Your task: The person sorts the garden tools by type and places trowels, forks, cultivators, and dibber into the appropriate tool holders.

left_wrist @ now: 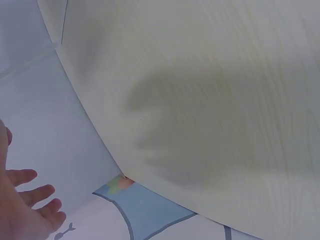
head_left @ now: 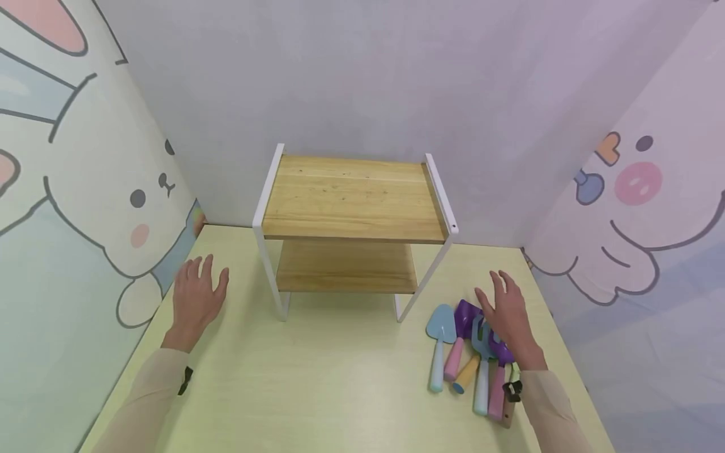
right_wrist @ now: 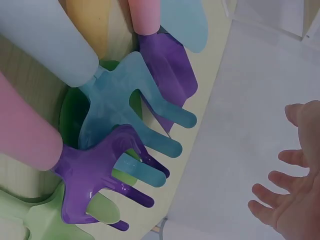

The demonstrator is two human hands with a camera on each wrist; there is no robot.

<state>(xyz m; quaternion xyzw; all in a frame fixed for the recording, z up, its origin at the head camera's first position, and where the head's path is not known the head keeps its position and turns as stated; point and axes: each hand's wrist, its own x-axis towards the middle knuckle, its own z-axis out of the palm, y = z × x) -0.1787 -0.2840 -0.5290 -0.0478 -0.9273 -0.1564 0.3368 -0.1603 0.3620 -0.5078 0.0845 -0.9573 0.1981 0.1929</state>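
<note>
My left hand [head_left: 195,305] is held over the left part of the table, its fingers loosely extended and nothing in them. Its shadow falls on the tabletop in the left wrist view. On the right, my right hand [head_left: 510,318] hovers over a cluster of small garden tools, fingers relaxed and holding nothing. The cluster has a blue trowel [head_left: 441,324], a purple shovel [head_left: 466,318] with a pink handle, a blue hand fork [right_wrist: 117,95] and a purple hand fork [right_wrist: 90,175]. A yellow handle [head_left: 467,375] and a light green tool [right_wrist: 45,215] lie among them, partly covered.
A two-tier wooden shelf [head_left: 354,198] with a white frame stands at the back middle of the pale table [head_left: 340,384]. Behind it rises a plain wall [head_left: 351,82]. Cartoon-printed panels [head_left: 102,189] close off both sides.
</note>
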